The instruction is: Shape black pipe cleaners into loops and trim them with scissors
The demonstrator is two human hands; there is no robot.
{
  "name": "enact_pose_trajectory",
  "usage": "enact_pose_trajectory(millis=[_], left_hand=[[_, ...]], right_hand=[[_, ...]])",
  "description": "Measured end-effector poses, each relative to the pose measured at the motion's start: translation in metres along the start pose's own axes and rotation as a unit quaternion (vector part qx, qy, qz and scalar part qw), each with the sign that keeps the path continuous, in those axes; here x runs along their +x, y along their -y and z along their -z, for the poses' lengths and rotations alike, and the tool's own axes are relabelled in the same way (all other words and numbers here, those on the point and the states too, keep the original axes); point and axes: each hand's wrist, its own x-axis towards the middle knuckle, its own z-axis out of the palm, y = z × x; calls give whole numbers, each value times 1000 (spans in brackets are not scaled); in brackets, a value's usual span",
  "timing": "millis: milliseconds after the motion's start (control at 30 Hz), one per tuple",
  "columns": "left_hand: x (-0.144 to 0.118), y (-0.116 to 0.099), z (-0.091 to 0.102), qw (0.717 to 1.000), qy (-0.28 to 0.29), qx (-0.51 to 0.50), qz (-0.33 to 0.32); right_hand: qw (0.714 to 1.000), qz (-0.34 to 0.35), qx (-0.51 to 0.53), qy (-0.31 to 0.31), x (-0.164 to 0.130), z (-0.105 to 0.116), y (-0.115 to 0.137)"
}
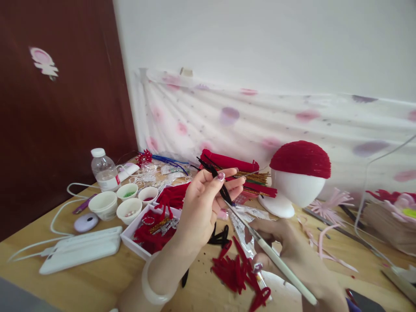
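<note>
My left hand (199,208) is raised over the table, its thumb and forefinger closed on a small bundle of black chenille stems (223,190); its other fingers are spread. Lower right, my right hand (286,240) grips a slim tool with a pale handle (276,259) and a thin metal front end; its exact kind is unclear. The tool's tip meets the lower end of the black bundle. Beneath the hands lie short red chenille pieces (231,271) and looped black pieces (221,236).
A white foam head (297,186) wears a red cap (300,160) at right. Left are a box of red pieces (131,242), paper cups (103,206) of beads, a bottle (105,171) and a white power bank (82,250) with cables. Chenille stems (256,177) lie behind.
</note>
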Motion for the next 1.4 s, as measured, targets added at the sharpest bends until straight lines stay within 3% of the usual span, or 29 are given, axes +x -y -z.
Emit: enact_pose_trajectory(millis=[200,1400], left_hand=[[4,3,-1,999,-33,-6,-8],[7,5,3,998,-28,-46,-26]], right_hand=[[1000,-1,26,7,4,-1,-2],[993,50,-96,-50,8,0,1]])
